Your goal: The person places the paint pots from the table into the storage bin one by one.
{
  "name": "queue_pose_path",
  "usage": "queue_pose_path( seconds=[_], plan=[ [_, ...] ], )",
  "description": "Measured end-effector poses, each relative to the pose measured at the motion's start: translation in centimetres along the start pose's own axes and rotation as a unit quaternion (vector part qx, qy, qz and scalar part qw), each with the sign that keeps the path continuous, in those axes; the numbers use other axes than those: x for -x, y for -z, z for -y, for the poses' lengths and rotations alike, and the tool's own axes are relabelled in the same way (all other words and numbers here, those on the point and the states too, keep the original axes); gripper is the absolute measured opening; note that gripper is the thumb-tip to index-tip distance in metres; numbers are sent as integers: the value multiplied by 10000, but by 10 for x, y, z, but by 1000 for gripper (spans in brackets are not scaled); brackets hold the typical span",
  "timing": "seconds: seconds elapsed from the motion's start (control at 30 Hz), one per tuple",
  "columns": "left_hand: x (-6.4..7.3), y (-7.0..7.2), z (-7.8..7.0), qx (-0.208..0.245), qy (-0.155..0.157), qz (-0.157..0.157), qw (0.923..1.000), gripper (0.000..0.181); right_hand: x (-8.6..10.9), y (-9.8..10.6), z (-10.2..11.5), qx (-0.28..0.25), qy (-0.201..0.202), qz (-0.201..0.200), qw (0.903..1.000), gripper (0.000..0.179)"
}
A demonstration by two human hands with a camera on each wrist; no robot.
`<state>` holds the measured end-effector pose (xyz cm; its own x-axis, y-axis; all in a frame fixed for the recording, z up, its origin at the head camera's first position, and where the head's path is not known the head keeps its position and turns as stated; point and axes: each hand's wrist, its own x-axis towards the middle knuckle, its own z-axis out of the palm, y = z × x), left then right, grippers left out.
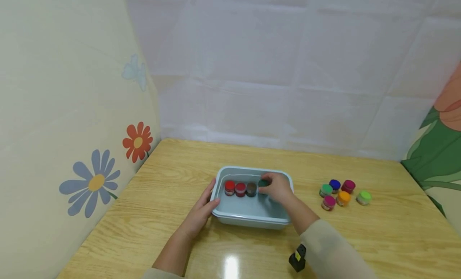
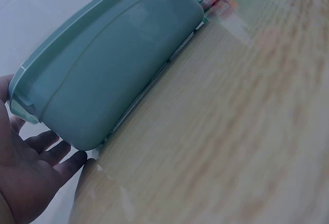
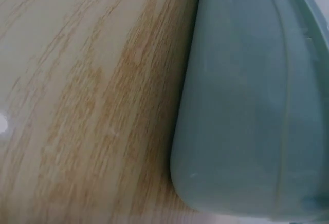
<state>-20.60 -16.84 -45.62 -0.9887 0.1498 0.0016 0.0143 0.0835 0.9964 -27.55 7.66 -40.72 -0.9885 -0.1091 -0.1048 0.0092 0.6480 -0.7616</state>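
A pale blue-green plastic tub (image 1: 248, 223) stands on the wooden table. My left hand (image 1: 197, 217) holds its left end, thumb over the rim and fingers along the outer wall; in the left wrist view the fingers (image 2: 54, 154) spread under that end. My right hand (image 1: 279, 187) reaches inside and pinches a dark green paint jar (image 1: 263, 183), partly hidden by the fingers. To the left of that jar, in a row, sit a brown-lidded jar (image 1: 251, 189), a dark red jar (image 1: 240, 189) and a bright red jar (image 1: 229, 187). The right wrist view shows only the tub's outer wall (image 3: 241, 106) and table.
Several more paint jars stand grouped right of the tub, among them an orange one (image 1: 343, 198), a magenta one (image 1: 328, 203) and a blue one (image 1: 335, 185). A light green jar (image 1: 364, 197) stands slightly apart. A white sheet (image 1: 252, 79) hangs behind the table (image 1: 180, 159).
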Motion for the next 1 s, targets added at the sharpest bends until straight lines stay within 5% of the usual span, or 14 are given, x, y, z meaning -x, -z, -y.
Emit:
queue_pose_path(
  seconds=[0.5, 1.0],
  plan=[
    [-1, 0, 0, -40, 55, 31, 10000, 64, 2, -6, 3, 596, -153, 11, 9981, 44],
    [0, 0, -1, -65, 26, -11, 10000, 65, 1, -7, 4, 551, -368, 70, 9978, 42]
  ],
)
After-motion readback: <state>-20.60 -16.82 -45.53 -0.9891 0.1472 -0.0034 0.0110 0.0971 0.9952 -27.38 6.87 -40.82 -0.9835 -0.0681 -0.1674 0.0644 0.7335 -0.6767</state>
